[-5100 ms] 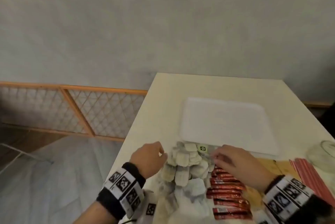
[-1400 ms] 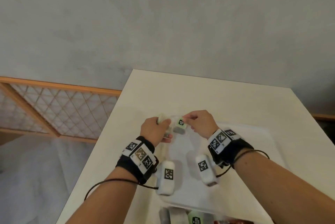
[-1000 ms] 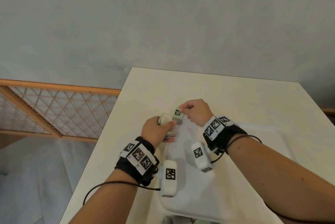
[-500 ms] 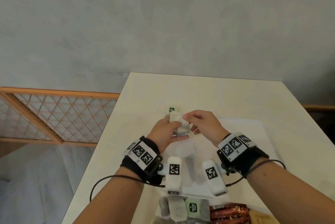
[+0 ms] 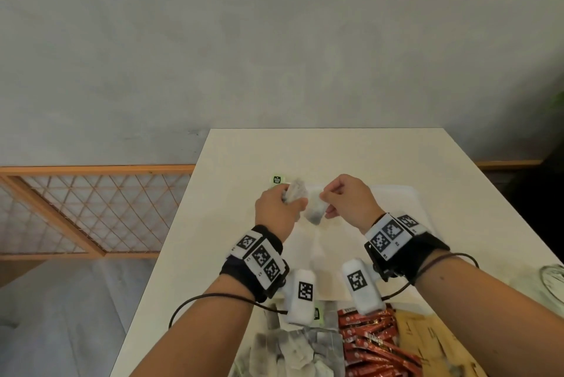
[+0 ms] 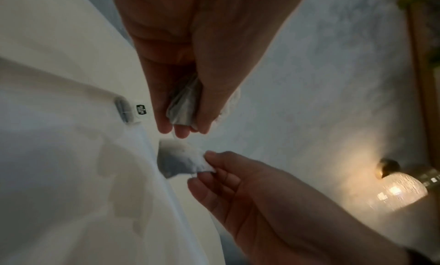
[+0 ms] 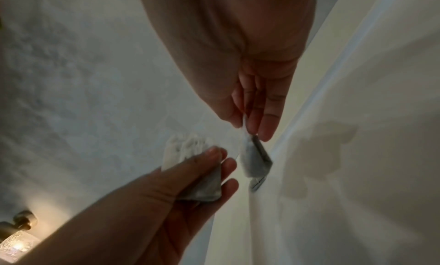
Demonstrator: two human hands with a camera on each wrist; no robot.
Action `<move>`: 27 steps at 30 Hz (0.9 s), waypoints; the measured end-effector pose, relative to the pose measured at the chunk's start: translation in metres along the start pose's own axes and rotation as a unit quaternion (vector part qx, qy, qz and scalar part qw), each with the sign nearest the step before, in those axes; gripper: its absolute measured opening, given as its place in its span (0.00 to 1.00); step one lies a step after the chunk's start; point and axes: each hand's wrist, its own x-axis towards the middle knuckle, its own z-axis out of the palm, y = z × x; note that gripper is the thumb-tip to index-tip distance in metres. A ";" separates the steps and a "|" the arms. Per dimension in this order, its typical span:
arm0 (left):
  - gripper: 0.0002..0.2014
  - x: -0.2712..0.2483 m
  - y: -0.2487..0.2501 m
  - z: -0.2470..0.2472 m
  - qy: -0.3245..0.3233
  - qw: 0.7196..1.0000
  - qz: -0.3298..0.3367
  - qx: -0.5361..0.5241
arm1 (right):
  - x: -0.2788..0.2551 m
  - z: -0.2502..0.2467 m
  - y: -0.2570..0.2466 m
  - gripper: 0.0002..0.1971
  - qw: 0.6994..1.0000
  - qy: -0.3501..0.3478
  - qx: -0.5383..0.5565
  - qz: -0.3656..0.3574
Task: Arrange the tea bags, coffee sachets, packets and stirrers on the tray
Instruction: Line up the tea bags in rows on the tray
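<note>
Over the white plastic tray's ten o'clock corner, left hand grips bunched tea bags while right hand pinches one grey-filled paper bag, probably about to lay it down.

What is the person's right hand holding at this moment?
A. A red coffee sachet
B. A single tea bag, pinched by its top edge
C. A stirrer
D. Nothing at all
B. The right hand pinches the top edge of one tea bag, which hangs down over the corner of the white tray; the left hand holds a small bunch of tea bags.
</note>
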 end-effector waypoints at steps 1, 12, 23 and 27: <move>0.06 -0.002 0.004 0.002 -0.012 0.999 0.017 0.031 | -0.002 0.000 -0.001 0.05 1.000 -0.003 0.007 0.002; 0.14 0.004 0.000 0.022 -0.041 0.999 0.018 0.027 | -0.008 -0.004 -0.014 0.09 0.988 -0.058 0.138 0.043; 0.06 0.037 -0.023 0.016 -0.082 0.992 -0.081 -0.042 | 0.032 0.002 0.020 0.05 0.994 -0.094 -0.041 0.026; 0.04 0.049 -0.042 0.007 -0.065 0.977 -0.168 -0.115 | 0.059 0.019 0.031 0.05 0.990 -0.101 -0.091 0.043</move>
